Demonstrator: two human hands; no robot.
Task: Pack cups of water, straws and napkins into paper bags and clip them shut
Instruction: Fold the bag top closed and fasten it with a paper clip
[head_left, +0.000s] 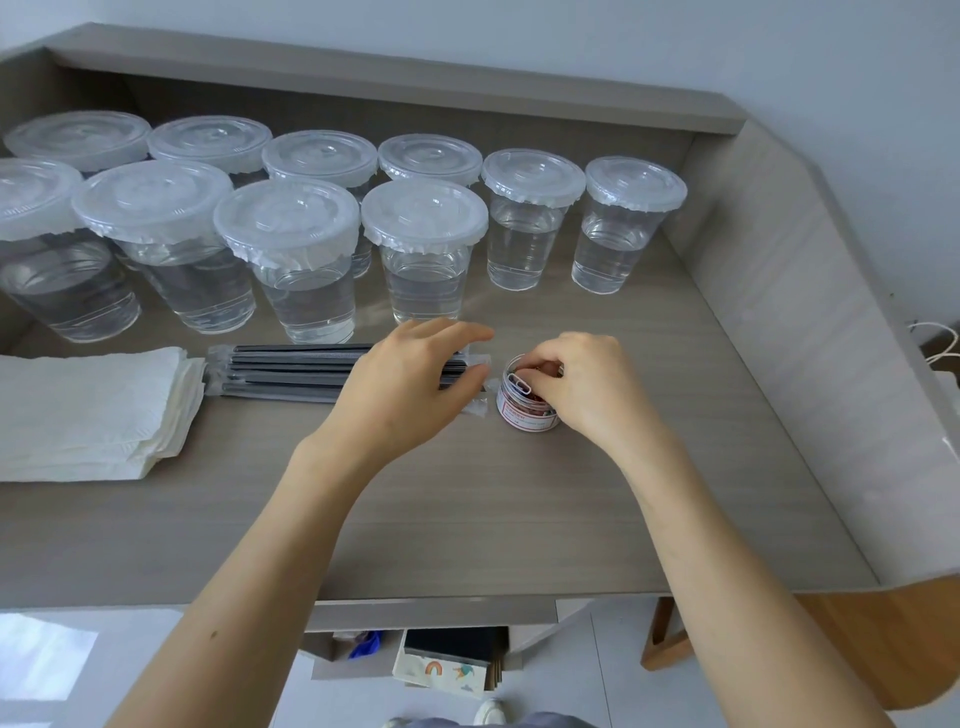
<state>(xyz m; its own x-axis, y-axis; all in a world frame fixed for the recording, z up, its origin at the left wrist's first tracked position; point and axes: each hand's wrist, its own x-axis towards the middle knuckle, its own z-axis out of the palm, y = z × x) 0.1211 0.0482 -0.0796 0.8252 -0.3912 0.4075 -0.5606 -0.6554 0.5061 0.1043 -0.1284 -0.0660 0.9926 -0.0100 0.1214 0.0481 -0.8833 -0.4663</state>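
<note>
Several lidded clear cups of water (423, 249) stand in two rows along the back of the grey table (467, 519). A stack of white napkins (88, 410) lies at the left, with wrapped black straws (291, 371) beside it. A small clear tub of paper clips (524, 400) stands right of the straws. My right hand (582, 384) reaches into the tub's top, fingertips pinched among the clips. My left hand (410, 379) hovers over the straws' right ends, fingers spread, holding nothing. No paper bag is in view.
A raised ledge (395, 83) runs along the table's back and a sloping side wall (810, 332) bounds the right. A wooden chair (883, 639) stands at the lower right. Boxes (447, 665) sit on the floor under the table's front edge.
</note>
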